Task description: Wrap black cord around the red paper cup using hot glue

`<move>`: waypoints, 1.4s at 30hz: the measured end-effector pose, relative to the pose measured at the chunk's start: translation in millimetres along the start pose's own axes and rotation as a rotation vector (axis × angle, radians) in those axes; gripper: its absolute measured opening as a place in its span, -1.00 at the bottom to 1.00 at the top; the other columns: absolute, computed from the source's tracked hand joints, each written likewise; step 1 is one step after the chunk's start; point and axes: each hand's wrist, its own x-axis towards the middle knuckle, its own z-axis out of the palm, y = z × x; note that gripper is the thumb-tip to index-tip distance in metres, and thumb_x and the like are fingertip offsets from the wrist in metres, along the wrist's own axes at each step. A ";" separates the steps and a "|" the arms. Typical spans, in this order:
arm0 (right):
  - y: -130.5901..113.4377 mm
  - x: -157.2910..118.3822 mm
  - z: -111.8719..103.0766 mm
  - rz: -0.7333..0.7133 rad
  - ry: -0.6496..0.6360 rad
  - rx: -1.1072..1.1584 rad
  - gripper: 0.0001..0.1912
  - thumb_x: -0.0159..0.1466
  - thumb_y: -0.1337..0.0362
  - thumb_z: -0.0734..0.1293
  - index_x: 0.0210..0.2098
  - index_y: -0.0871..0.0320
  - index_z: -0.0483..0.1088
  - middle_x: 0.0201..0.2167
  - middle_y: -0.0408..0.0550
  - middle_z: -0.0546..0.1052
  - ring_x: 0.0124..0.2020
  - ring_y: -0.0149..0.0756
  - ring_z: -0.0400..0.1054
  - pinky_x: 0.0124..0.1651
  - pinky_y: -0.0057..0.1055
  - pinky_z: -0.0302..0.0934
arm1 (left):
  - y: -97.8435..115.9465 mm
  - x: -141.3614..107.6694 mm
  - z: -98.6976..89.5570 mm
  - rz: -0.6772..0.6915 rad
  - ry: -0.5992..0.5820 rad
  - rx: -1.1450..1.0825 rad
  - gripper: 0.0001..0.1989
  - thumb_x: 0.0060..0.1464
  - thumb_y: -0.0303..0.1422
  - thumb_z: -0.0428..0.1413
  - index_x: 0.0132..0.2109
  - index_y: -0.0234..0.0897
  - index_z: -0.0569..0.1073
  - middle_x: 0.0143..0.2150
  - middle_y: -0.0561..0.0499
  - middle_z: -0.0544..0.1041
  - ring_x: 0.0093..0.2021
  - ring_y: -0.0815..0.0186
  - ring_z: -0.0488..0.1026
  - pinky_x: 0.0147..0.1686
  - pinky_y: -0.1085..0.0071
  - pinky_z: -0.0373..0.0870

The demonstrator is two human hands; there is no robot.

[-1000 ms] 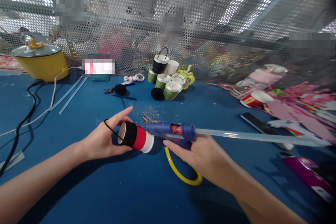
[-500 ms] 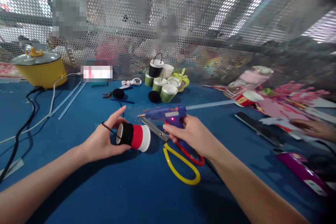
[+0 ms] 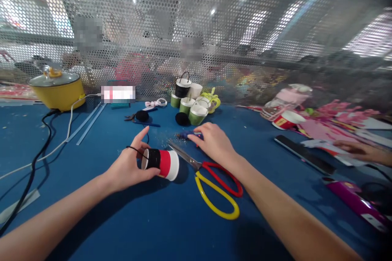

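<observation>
My left hand (image 3: 131,168) is closed around a small paper cup (image 3: 165,164) lying on its side, with black, red and white bands and its white rim to the right. A thin black cord loop on the cup passes over that hand's fingers. Low over the table, my right hand (image 3: 216,142) curls over a blue glue gun (image 3: 186,135); the hand hides most of the gun, and its nozzle points left. Just below that hand lie scissors (image 3: 198,166) with one red and one yellow handle, blades toward the upper left.
Green and black cups (image 3: 198,113) with handles are grouped at the back, beside black yarn balls (image 3: 182,119) and pliers (image 3: 131,118). Back left stands a yellow pot (image 3: 58,94) with cables. At right are a phone (image 3: 303,154), a purple device (image 3: 355,202) and another person's hand (image 3: 352,149).
The glue gun, held up beside the cup before, has been lowered onto the table, and my right hand has moved away with it. The cup stays in my left hand; the view has shifted slightly.
</observation>
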 end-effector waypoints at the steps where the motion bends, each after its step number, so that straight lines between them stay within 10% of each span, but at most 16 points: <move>1: -15.5 -4.1 -2.9 -0.170 -0.025 0.057 -0.85 0.18 0.23 0.33 -0.37 0.19 0.47 -0.29 0.07 0.48 -0.15 -0.13 0.32 -0.06 -0.19 0.17 | -0.1 0.0 0.5 -0.003 0.001 -0.003 0.02 -0.17 -0.35 0.23 0.31 -0.11 -0.22 -0.16 -0.01 0.43 -0.29 0.28 0.45 -0.17 0.21 0.42; 4: -65.5 -17.4 -5.8 -0.492 -0.158 0.260 -0.79 0.18 0.18 0.35 -0.26 0.17 0.49 -0.29 0.00 0.45 -0.20 -0.25 0.31 -0.10 -0.29 0.20 | -0.1 -0.9 1.6 0.035 -0.020 -0.028 0.02 -0.16 -0.37 0.21 0.31 -0.13 -0.25 -0.19 0.01 0.42 -0.29 0.29 0.45 -0.21 0.26 0.43; 9: -105.7 -22.6 -5.4 -0.622 -0.304 0.243 -0.85 0.15 0.39 0.32 -0.55 0.19 0.41 -0.46 -0.09 0.39 -0.31 -0.32 0.25 -0.22 -0.37 0.16 | 2.9 -3.0 0.8 0.110 -0.073 -0.052 0.00 -0.15 -0.44 0.19 0.31 -0.18 -0.25 -0.21 -0.01 0.46 -0.27 0.27 0.48 -0.26 0.32 0.45; 19: -64.7 -24.6 -10.1 -0.189 -0.201 0.710 -0.80 0.16 0.21 0.31 -0.52 0.20 0.31 -0.55 -0.22 0.30 -0.52 -0.47 0.15 -0.43 -0.47 0.08 | 4.6 -5.7 0.4 0.075 -0.158 -0.145 -0.09 -0.13 -0.38 0.23 0.28 -0.16 -0.10 -0.16 -0.03 0.37 -0.26 0.25 0.46 -0.19 0.19 0.45; 42: -63.5 -27.3 -4.1 -0.136 -0.388 0.484 -0.78 0.30 0.23 0.15 -0.46 0.16 0.21 -0.56 -0.22 0.26 -0.50 -0.44 0.12 -0.44 -0.46 0.01 | 1.1 -12.6 -0.1 0.457 -0.126 0.086 -0.10 -0.08 -0.37 0.25 0.30 0.00 -0.08 0.08 -0.11 0.40 0.06 0.11 0.39 0.08 0.15 0.33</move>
